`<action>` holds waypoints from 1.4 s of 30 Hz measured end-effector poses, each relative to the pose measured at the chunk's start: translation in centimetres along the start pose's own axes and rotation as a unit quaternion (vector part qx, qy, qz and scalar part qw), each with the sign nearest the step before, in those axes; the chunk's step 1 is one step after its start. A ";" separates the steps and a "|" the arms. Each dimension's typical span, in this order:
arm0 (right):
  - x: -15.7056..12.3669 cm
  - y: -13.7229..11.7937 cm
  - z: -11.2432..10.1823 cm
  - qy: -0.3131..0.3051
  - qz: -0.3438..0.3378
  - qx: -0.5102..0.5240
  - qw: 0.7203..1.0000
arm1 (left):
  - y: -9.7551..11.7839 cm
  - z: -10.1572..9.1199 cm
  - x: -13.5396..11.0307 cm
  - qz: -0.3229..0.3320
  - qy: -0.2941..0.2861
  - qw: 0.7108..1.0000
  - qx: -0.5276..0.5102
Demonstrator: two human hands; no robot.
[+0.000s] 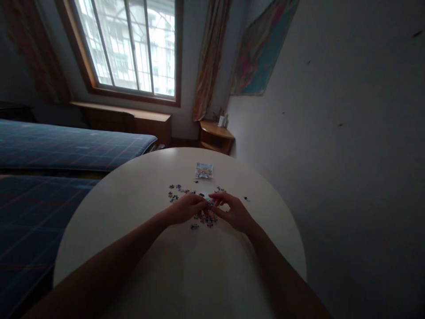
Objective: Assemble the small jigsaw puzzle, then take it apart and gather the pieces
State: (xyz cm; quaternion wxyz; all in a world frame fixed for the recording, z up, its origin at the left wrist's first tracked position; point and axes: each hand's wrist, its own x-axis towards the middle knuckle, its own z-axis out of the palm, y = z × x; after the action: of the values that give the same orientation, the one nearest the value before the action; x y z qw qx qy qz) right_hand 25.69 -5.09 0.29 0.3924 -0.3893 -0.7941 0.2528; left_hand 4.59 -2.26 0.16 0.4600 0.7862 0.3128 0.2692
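Jigsaw puzzle pieces point(206, 219) lie in a loose heap on the round white table point(139, 199), partly under my hands. My left hand point(186, 208) reaches over the pile with its fingers pressed together, and what they hold, if anything, is too small to make out. Close beside it, my right hand point(232, 211) has its thumb and fingers curved and apart at the pile's right side. Smaller groups of puzzle pieces point(175, 198) are scattered left of my left hand. Beyond the hands lies a small square picture point(203, 170), printed in blue and orange.
One stray puzzle piece point(246, 199) lies to the right. A bed with a blue plaid cover point(66, 144) stands left of the table. A white wall point(332, 177) runs along the right. Behind are a wooden corner shelf point(215, 129), a desk point(149, 116) and a barred window point(133, 48).
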 end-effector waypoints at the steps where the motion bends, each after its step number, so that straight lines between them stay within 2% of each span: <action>1: 0.0 0.0 0.0 0.007 0.004 -0.001 1.000 | 0.1 0.0 0.0 -0.002 -0.003 1.000 -0.009; 11: 0.0 -0.6 -0.4 0.009 0.015 -0.022 1.000 | 0.2 0.0 -0.2 0.003 -0.020 0.997 -0.076; 21: 0.1 -0.6 -0.4 0.007 0.017 -0.023 1.000 | 0.2 0.0 -0.1 0.007 -0.024 0.998 -0.058; 23: 0.0 -0.4 -0.7 0.010 0.020 -0.026 0.999 | 0.2 -0.1 -0.2 0.006 -0.015 1.000 -0.011; 25: -0.1 -0.2 -1.2 0.009 0.031 -0.036 0.999 | 0.1 -0.2 -0.4 0.021 0.023 0.996 0.088; 28: -0.3 0.5 -2.3 -0.023 0.064 -0.054 0.996 | -0.3 -0.2 -0.8 0.088 0.076 0.966 0.230; 32: -0.8 2.1 -3.2 -0.065 0.104 -0.060 0.991 | -1.1 0.2 -1.3 0.141 0.038 0.946 0.290; 36: -0.9 3.3 -3.3 -0.064 0.142 -0.077 0.985 | -1.6 0.5 -1.4 0.139 -0.003 0.938 0.316; 42: -0.6 3.1 -2.9 -0.081 0.152 -0.084 0.982 | -1.6 0.4 -1.4 0.131 -0.027 0.939 0.318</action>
State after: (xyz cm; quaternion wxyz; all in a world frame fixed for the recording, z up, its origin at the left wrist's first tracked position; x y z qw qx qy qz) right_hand 29.59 -3.55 -0.53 0.2500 -0.5151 -0.7732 0.2726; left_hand 3.55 -2.91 -1.67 0.1550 0.9326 0.2633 0.1920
